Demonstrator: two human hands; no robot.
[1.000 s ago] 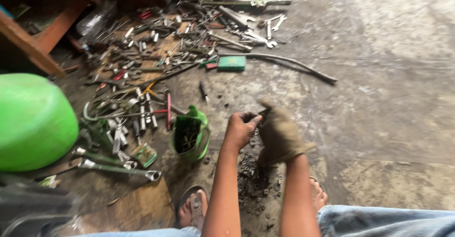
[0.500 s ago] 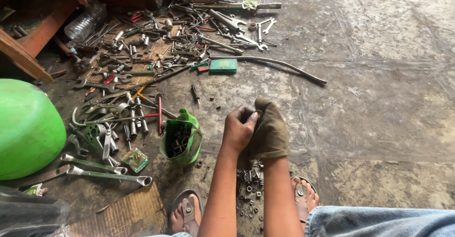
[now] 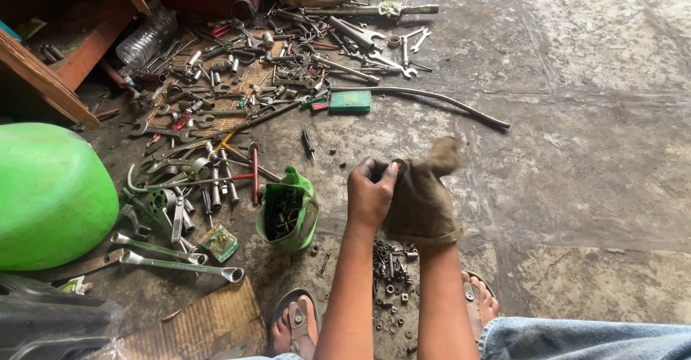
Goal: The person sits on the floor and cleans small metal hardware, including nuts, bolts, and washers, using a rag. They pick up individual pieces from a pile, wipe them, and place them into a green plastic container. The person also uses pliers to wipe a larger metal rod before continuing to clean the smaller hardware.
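Pulling at a brown work glove [image 3: 421,202] that covers the right hand [image 3: 425,212], the bare left hand [image 3: 371,191] has its fingers pinched shut on the glove's edge. Both sit just right of the cut green container [image 3: 288,212], above loose nuts [image 3: 392,288]. Can't tell the gloved fingers.

1. There is one view only, from a camera worn on the person's head.
2. It looks steeply down and forward over the person's own forearms onto a concrete floor [image 3: 590,115].
3. The hands sit close, in the lower middle of the frame; the feet touch the bottom edge.
4. The far edge reaches a wooden shelf [image 3: 50,79] at upper left.
5. No second view shares the scene.
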